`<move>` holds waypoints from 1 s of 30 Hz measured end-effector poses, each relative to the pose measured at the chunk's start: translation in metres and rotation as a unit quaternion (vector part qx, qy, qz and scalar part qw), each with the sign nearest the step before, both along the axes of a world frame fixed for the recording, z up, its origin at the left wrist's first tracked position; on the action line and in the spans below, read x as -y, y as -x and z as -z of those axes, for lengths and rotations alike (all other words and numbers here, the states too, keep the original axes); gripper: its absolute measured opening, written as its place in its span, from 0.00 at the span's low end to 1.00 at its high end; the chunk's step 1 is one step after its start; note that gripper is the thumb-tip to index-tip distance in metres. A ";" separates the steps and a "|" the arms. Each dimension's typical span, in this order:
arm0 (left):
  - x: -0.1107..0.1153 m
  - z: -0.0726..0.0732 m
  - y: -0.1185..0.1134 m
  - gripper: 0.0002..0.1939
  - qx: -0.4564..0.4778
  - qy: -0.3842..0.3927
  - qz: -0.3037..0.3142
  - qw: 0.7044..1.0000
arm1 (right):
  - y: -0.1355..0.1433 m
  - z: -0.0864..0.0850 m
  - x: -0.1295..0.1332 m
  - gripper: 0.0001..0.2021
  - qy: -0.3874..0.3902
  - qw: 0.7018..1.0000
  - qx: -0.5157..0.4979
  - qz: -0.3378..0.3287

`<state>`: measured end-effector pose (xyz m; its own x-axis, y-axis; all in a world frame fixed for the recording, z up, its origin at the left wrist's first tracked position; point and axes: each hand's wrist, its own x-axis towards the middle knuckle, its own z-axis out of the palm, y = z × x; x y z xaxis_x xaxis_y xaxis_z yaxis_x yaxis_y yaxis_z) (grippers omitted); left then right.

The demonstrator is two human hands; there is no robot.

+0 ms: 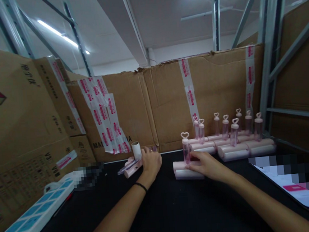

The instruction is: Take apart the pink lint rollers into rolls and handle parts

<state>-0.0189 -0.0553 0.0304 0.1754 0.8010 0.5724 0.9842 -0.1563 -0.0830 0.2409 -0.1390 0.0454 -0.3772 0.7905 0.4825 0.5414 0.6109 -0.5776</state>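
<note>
At the lower left of the frame lies a white power strip (35,213), and right of it, left of centre, the left hand (152,163) reaches among pink parts (133,169) beside a white roll (136,150), its grasp unclear. Right of centre, the right hand (206,165) grips a pink roller unit (181,170) with an upright heart-topped tube (186,150), while similar units (233,151) stand at centre right, above a phone (292,183) at lower right.
</note>
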 end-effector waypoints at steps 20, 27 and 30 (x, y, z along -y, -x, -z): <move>-0.058 -0.053 0.100 0.17 0.277 0.053 -0.146 0.948 | 0.001 0.003 0.000 0.08 0.003 1.000 -0.008 -0.005; -0.047 -0.097 0.157 0.18 0.306 0.022 -0.143 0.941 | 0.000 0.004 -0.002 0.08 0.013 1.000 -0.013 -0.006; -0.040 -0.095 0.174 0.17 0.323 0.044 -0.147 0.934 | 0.000 0.005 -0.002 0.08 0.015 1.000 -0.016 -0.008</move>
